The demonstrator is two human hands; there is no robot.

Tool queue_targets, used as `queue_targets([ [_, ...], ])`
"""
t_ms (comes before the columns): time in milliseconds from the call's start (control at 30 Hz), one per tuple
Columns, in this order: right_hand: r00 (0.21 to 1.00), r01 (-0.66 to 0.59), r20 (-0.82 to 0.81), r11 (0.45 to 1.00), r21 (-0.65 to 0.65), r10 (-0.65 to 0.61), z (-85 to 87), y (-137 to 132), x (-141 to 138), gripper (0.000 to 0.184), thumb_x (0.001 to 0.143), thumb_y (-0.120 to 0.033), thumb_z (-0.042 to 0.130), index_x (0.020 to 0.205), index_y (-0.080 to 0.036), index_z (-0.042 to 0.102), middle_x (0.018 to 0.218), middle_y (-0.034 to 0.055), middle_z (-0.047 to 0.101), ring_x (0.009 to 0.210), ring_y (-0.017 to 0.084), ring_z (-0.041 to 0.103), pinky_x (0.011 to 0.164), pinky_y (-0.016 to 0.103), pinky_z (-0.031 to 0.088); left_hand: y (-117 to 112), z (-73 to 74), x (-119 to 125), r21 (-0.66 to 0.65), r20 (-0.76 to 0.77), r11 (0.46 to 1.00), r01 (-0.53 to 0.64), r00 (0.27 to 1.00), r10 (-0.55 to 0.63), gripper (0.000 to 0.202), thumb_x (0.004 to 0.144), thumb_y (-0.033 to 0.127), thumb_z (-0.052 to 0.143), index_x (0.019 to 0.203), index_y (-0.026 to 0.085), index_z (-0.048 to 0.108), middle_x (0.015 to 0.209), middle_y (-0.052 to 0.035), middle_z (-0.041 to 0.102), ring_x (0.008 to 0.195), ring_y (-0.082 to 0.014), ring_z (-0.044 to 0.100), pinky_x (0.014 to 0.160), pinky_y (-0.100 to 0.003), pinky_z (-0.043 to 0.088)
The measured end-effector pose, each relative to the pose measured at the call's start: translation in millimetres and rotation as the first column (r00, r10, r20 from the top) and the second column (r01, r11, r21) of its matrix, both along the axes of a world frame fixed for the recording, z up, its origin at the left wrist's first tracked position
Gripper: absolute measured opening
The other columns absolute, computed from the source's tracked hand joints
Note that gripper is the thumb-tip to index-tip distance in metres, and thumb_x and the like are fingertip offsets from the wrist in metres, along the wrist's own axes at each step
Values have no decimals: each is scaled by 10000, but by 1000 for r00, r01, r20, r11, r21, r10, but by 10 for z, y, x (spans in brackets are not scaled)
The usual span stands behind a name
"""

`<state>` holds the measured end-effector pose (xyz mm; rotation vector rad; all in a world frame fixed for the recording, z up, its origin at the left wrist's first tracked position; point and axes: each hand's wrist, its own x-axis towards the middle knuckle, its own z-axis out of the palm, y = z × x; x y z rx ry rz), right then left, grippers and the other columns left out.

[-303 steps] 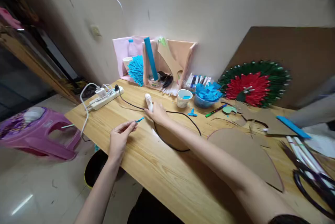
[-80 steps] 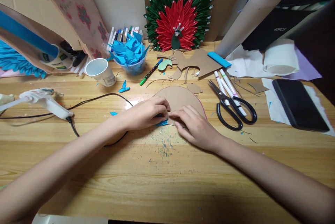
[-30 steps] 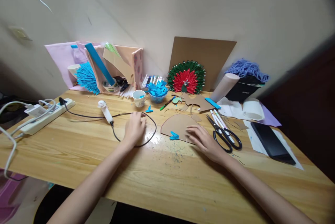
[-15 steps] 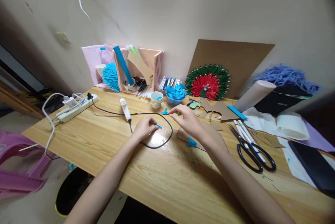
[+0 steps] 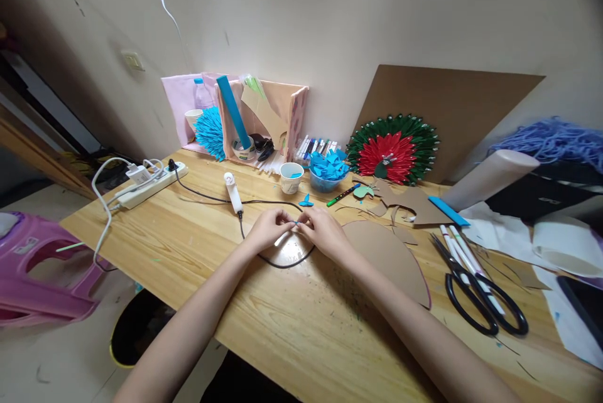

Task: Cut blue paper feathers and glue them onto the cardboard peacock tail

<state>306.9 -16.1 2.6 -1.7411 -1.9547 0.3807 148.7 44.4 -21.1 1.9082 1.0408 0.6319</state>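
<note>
Fingertip grip, both sides: left hand [image 5: 272,227] and right hand [image 5: 325,230] in closed pinch, thumb + index tips meeting over small blue paper strip [image 5: 296,223]. Strip pos.: over shiny patch of wood-grain desk [image 5: 264,309], within loop of thin black cable [image 5: 282,267]. Near left hand, white plastic glue gun [image 5: 232,193] w/ cable attached; just beyond fingertips, loose blue pronged paper piece [image 5: 306,201], on desk nr. white paper cup [image 5: 291,178].

Vs. approx. half sec. ago: strip then in left pinch only, right hand apart w/ looser fingers; now together.

Hidden: most of strip behind fingertips, exact shape unclear; part of brown half-round cardboard sheet [image 5: 386,246] behind right forearm [image 5: 414,334], incl. blue pieces seen there earlier. Cut off at R frame edge: black rectangular phone [image 5: 586,302].
</note>
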Motion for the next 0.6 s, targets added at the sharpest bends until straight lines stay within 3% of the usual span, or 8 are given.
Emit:
queue_targets([
  [600, 962, 10, -273, 999, -43, -21, -62, 64, 53, 115, 808, -262, 550, 763, -190, 627, 786, 28, 687, 719, 162, 607, 636, 258, 425, -13, 86, 12, -180, 168, 984, -11, 985, 42, 181, 713, 292, 654, 751, 121, 612, 734, -48, 659, 663, -155, 618, 626, -261, 498],
])
